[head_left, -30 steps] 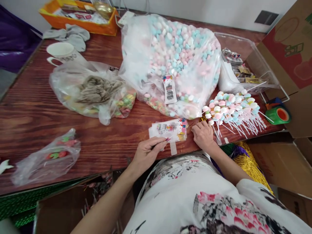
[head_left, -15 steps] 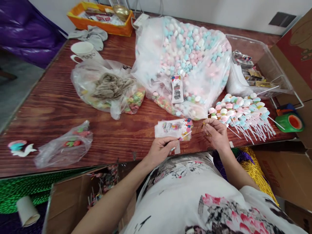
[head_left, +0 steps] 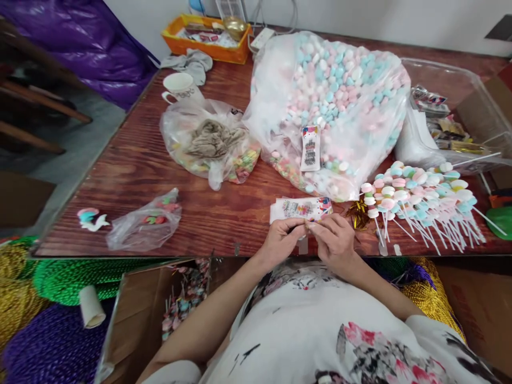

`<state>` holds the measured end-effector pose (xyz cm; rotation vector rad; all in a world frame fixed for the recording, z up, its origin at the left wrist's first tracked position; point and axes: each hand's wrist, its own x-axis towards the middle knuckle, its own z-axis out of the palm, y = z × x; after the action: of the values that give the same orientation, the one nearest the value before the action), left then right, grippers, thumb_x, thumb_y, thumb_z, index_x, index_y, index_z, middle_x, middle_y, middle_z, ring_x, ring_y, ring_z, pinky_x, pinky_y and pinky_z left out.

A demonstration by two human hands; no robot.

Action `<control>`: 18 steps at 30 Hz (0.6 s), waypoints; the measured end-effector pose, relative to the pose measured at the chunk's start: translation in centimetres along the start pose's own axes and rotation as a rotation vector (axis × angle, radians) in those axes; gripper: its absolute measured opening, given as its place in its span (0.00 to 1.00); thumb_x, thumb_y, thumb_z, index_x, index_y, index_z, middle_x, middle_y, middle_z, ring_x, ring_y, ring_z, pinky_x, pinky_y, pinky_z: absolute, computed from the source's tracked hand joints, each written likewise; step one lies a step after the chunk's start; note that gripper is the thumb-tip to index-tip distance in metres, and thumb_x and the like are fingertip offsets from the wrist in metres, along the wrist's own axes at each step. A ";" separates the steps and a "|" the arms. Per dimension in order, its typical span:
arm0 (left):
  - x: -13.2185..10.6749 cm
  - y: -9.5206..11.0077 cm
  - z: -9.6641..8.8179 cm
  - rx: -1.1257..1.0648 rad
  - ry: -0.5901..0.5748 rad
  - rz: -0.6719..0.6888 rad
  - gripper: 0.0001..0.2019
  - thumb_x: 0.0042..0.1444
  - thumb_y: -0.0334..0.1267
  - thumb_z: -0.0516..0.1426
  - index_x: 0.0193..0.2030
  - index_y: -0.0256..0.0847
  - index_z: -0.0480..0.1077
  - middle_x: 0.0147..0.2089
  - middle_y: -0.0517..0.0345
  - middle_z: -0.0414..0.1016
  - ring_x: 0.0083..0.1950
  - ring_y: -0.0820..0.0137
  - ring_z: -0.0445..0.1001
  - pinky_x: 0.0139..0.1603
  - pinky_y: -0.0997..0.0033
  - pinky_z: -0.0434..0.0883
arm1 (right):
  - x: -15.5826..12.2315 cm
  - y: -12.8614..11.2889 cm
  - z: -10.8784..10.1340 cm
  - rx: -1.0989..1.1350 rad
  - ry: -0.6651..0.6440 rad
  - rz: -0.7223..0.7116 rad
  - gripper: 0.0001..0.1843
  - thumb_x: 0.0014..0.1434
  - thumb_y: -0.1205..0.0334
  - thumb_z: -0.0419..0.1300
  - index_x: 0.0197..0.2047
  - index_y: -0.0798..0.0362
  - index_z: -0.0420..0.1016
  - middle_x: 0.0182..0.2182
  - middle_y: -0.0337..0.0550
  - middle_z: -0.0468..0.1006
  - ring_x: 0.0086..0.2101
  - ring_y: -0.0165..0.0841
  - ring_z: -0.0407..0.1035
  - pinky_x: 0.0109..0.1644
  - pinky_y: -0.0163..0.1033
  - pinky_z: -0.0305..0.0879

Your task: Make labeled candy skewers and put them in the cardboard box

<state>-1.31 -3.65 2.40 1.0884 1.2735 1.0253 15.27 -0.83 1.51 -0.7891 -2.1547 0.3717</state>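
My left hand and my right hand meet at the table's front edge, fingertips pinched together. Between them only a small bit of gold twist tie shows. The candy stick in my left fingers is mostly hidden by the hands. Just behind them lies a stack of printed clear bags. To the right of my right hand is a bunch of gold twist ties. Beyond it sits a pile of marshmallow candy sticks, pink, white and blue, with their white sticks pointing toward me.
A large clear bag of marshmallows fills the back, with a bundle of printed labels on it. Leftward are a bag of gummies, a mug and a small candy bag. A clear bin stands at right.
My right hand has moved left from beside the candy pile to my left hand, with a gold twist tie in its fingers. The view has shifted, so the table things appear farther right.
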 end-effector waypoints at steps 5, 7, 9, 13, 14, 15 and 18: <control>-0.8 -0.2 -0.8 0.002 -0.021 -0.003 0.10 0.56 0.41 0.58 0.35 0.35 0.76 0.33 0.59 0.75 0.36 0.72 0.69 0.42 0.73 0.68 | 0.0 0.7 0.8 0.083 -0.022 0.028 0.18 0.59 0.75 0.54 0.46 0.49 0.77 0.28 0.43 0.76 0.33 0.35 0.66 0.38 0.42 0.63; -1.0 -0.3 -1.0 0.020 -0.003 0.010 0.12 0.57 0.42 0.57 0.35 0.36 0.76 0.32 0.59 0.74 0.34 0.73 0.67 0.39 0.74 0.68 | 0.3 0.6 1.1 0.146 -0.031 0.067 0.16 0.60 0.74 0.53 0.45 0.49 0.77 0.27 0.41 0.76 0.30 0.34 0.66 0.36 0.41 0.63; -1.0 -0.4 -1.2 0.053 0.020 0.042 0.12 0.57 0.43 0.57 0.34 0.36 0.76 0.29 0.61 0.71 0.32 0.74 0.65 0.36 0.75 0.67 | 0.5 0.4 1.3 0.187 -0.024 0.115 0.15 0.60 0.73 0.54 0.46 0.48 0.76 0.27 0.40 0.77 0.29 0.34 0.67 0.36 0.42 0.65; -1.0 -0.7 -1.7 0.089 0.069 0.091 0.15 0.58 0.45 0.59 0.27 0.36 0.74 0.23 0.62 0.66 0.28 0.75 0.62 0.32 0.76 0.64 | 0.1 0.1 1.3 0.241 0.077 0.216 0.11 0.58 0.69 0.60 0.45 0.49 0.72 0.29 0.40 0.76 0.33 0.35 0.68 0.40 0.43 0.67; -0.9 -0.7 -1.8 0.070 0.085 0.089 0.15 0.57 0.45 0.59 0.26 0.36 0.74 0.23 0.62 0.66 0.27 0.75 0.62 0.31 0.76 0.63 | -0.1 -0.1 1.3 0.264 0.102 0.255 0.09 0.57 0.68 0.61 0.42 0.49 0.71 0.30 0.40 0.76 0.34 0.35 0.68 0.41 0.43 0.68; -0.9 -0.7 -1.9 0.043 0.103 0.087 0.15 0.57 0.45 0.60 0.25 0.36 0.74 0.23 0.62 0.66 0.27 0.76 0.62 0.30 0.75 0.63 | -0.3 -0.2 1.3 0.293 0.107 0.303 0.07 0.57 0.67 0.62 0.39 0.49 0.71 0.30 0.40 0.75 0.34 0.34 0.68 0.42 0.43 0.67; -0.8 -0.5 -2.0 -0.016 0.125 0.095 0.13 0.55 0.44 0.62 0.26 0.36 0.75 0.24 0.61 0.68 0.28 0.75 0.64 0.31 0.75 0.64 | -0.5 -0.5 1.4 0.433 0.003 0.468 0.04 0.57 0.63 0.63 0.34 0.51 0.71 0.30 0.39 0.74 0.32 0.32 0.68 0.40 0.40 0.67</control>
<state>-3.30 -4.44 2.05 1.0948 1.3210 1.1890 14.29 -1.57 0.57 -1.0253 -1.7728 1.0355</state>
